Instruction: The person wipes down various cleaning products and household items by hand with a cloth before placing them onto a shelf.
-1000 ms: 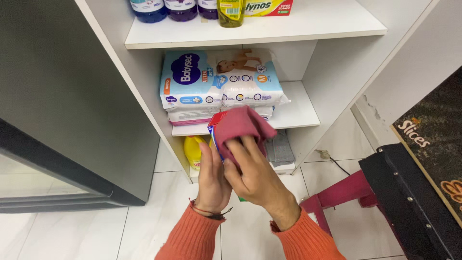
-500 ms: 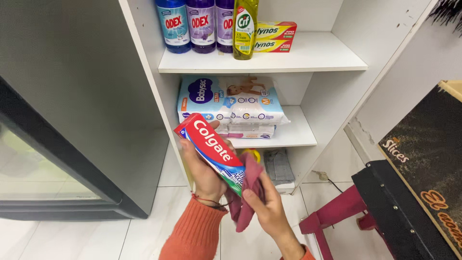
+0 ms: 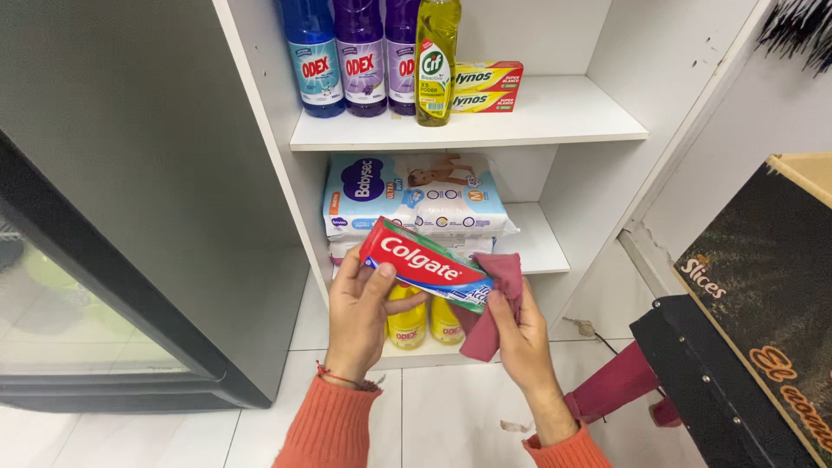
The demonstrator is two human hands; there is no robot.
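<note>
Refrigerator glass door (image 3: 78, 286) stands at far left, dark-framed, well apart from the work. Left hand (image 3: 360, 316) grips the red toothpaste carton (image 3: 425, 263) at its left end, thumb on the front face, fingers wrapped behind; the carton tilts, left end higher. Right hand (image 3: 520, 342) supports the carton's right end through a maroon cloth (image 3: 494, 308), fingers curled around cloth and carton together. The carton is held in the air in front of the white shelf unit (image 3: 555, 130), just before the pale nappy pack (image 3: 416, 195) on the middle shelf.

Risks noted:
- Cloth lies between palm and carton; the right-hand hold is likely slack, so the carton could slide out and drop to the tiled floor (image 3: 433, 407).
- Yellow cleaner bottles (image 3: 420, 321) stand on the bottom shelf directly beyond the hands; a low swing could topple them.
- On the top shelf, blue and purple bottles (image 3: 347, 56) and a yellow-green bottle (image 3: 435, 61) stand close to the front edge; an upward knock could bring one down.
- At right, a dark crate (image 3: 745, 347) crowds the elbow.
</note>
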